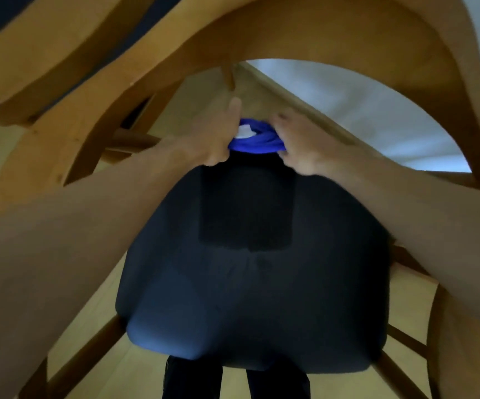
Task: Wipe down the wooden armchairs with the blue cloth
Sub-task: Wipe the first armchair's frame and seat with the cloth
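The blue cloth (257, 139) is bunched into a twisted roll with a white tag showing, held over the far edge of the armchair's dark seat cushion (250, 269). My left hand (214, 136) grips its left end and my right hand (299, 142) grips its right end. The wooden armchair (334, 33) curves around me, its bent backrest arching overhead and its arms running down both sides. Both forearms reach forward across the seat.
A second wooden armchair (46, 53) stands close at the upper left. A pale wall (362, 110) and wooden skirting lie behind the backrest. Light wooden floor (135, 370) shows beneath the seat, with my dark trouser legs (192, 378) at the bottom edge.
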Demonstrator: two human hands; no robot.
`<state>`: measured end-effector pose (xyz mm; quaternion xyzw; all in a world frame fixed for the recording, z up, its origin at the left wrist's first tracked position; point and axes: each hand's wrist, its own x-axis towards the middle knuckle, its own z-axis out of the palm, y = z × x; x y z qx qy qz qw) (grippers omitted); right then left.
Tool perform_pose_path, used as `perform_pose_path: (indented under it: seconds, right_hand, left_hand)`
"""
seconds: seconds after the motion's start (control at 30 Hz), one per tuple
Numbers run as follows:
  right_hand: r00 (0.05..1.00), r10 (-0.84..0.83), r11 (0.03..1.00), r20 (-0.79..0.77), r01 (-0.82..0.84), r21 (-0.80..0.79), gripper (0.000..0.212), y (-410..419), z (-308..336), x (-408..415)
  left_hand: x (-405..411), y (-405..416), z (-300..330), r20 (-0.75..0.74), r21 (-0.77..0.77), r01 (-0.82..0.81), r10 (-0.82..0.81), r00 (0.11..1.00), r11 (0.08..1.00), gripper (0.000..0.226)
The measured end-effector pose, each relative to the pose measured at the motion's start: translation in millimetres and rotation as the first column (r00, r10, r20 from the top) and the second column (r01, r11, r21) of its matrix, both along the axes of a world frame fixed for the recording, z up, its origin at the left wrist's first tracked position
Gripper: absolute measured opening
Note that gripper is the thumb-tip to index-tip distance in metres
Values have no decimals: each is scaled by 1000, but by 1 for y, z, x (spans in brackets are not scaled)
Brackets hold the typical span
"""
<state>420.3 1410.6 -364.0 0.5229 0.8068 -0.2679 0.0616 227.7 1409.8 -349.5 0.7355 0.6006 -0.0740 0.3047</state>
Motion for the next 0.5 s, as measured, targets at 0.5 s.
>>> perform_pose_path:
  seconds: [0.5]
  right_hand:
    - [986, -42, 968, -162, 0, -250, 77, -211, 5, -5]
  left_hand:
    - [-3, -227, -1, 136, 228, -118, 89, 987, 966, 71]
